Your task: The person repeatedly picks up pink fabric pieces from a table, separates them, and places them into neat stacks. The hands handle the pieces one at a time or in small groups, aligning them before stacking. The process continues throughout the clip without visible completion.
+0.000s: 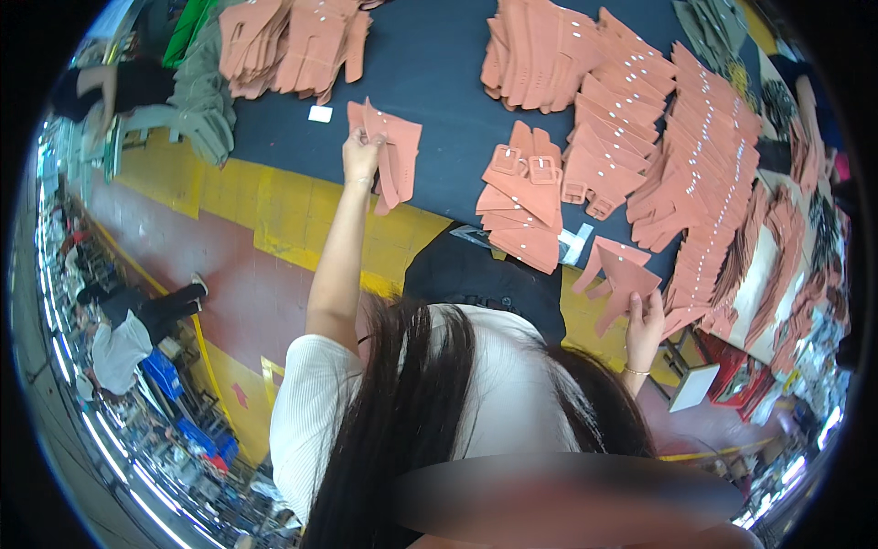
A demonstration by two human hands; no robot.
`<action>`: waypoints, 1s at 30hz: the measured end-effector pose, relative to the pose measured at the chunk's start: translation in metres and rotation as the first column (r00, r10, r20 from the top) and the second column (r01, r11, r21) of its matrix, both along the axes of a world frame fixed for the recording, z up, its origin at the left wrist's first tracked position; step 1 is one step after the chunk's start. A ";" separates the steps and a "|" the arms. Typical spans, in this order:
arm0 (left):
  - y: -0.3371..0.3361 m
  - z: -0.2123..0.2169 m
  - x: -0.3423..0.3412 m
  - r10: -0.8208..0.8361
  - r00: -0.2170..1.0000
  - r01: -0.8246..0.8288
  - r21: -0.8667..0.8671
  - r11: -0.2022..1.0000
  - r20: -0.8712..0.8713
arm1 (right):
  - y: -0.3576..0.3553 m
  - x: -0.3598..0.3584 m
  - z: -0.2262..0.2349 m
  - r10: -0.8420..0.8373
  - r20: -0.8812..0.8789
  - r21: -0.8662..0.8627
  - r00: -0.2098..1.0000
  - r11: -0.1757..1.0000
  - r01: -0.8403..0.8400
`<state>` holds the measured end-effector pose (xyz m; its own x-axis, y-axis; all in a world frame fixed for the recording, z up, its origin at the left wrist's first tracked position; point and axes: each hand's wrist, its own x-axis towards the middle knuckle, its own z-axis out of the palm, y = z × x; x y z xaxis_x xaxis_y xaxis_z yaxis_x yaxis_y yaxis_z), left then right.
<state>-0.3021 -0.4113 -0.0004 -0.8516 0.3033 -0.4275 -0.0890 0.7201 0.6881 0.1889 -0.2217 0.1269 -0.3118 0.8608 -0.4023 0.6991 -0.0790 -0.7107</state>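
My left hand [362,157] pinches the upper edge of a salmon-pink leather piece [401,146] with strap-like tails, at the table's near edge on the left. Lower and to the right, my right hand [646,322] grips a similar leather cutout [629,274] with small holes, held just off the table's front edge. Between my hands lies a small stack of buckled leather pieces [521,206], with two covered buckles at its far end. Fingers of both hands are partly hidden by the leather.
The dark table [421,64] bears more salmon stacks [293,46] at the far left and dotted overlapping rows [700,165] on the right. Grey-green pieces [203,101] hang over the left edge. A white slip [320,113] lies nearby. Another person [128,339] is at the left.
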 end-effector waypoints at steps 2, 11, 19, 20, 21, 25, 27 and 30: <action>0.022 0.028 0.014 0.005 0.974 -0.099 0.408 0.908 0.225 | -0.001 -0.021 0.029 -0.047 -0.224 0.014 0.973 0.999 0.051; 0.133 0.153 0.109 -0.670 0.610 -0.223 0.903 0.366 0.422 | 0.020 -0.124 0.078 -0.122 -0.752 -0.269 0.648 0.954 -0.133; 0.152 0.165 0.137 -0.858 0.377 -0.258 0.929 0.264 0.349 | 0.033 -0.149 0.069 -0.277 -0.897 -0.287 0.345 0.958 0.022; 0.154 0.165 0.137 -0.865 0.335 -0.298 0.913 0.278 0.372 | 0.034 -0.145 0.070 -0.262 -0.897 -0.271 0.356 0.962 0.026; 0.156 0.165 0.137 -0.893 0.275 -0.322 0.909 0.265 0.357 | 0.035 -0.141 0.070 -0.252 -0.894 -0.258 0.371 0.965 0.034; 0.158 0.174 0.150 -0.870 0.335 -0.254 0.924 0.286 0.361 | 0.034 -0.128 0.070 -0.232 -0.883 -0.230 0.408 0.972 0.056; 0.159 0.180 0.155 -0.864 0.345 -0.185 0.929 0.320 0.366 | 0.033 -0.125 0.069 -0.235 -0.883 -0.225 0.406 0.972 0.074; 0.162 0.188 0.162 -0.850 0.357 -0.084 0.919 0.385 0.388 | 0.033 -0.118 0.068 -0.234 -0.879 -0.215 0.415 0.972 0.093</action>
